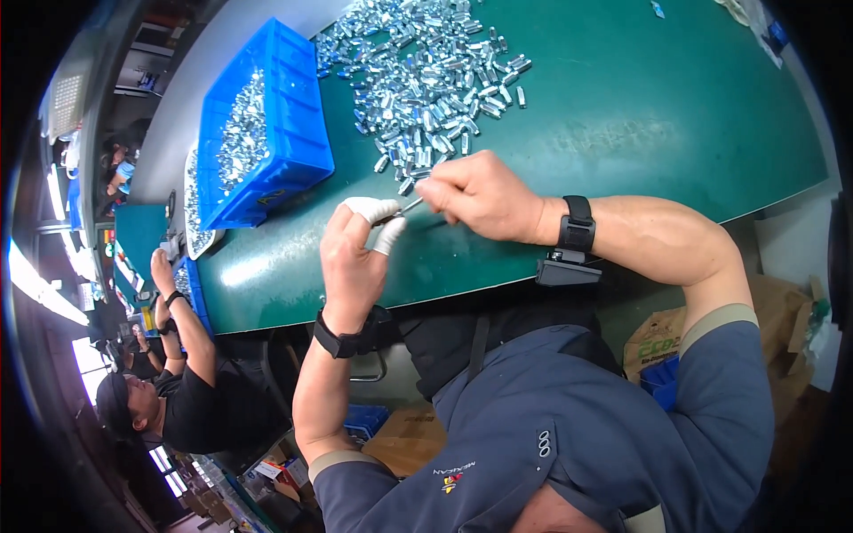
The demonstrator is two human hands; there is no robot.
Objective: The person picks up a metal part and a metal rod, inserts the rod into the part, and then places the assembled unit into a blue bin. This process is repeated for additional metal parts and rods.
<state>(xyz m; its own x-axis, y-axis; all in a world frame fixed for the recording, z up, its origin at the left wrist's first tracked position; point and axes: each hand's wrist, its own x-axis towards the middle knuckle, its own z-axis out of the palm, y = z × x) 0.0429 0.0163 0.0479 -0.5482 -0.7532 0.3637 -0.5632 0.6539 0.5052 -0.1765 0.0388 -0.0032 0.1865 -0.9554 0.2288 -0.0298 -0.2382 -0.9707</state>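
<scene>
My left hand (355, 258) is raised over the green table (622, 115), with white finger cots on thumb and forefinger pinching a small shiny metal piece (404, 210). My right hand (480, 195) meets it from the right, its fingertips closed on the other end of a thin metal part (414, 203). Whether this is one piece or two joined I cannot tell. Both wrists wear black bands. Just beyond the hands lies a wide heap of small silver metal parts (426, 71).
A blue plastic bin (298, 133) holding more silver parts sits at the left of the table, with a white tray (194, 226) of parts beside it. Another person in a black shirt (204, 404) works at the left. Cardboard boxes (657, 342) stand below the table edge.
</scene>
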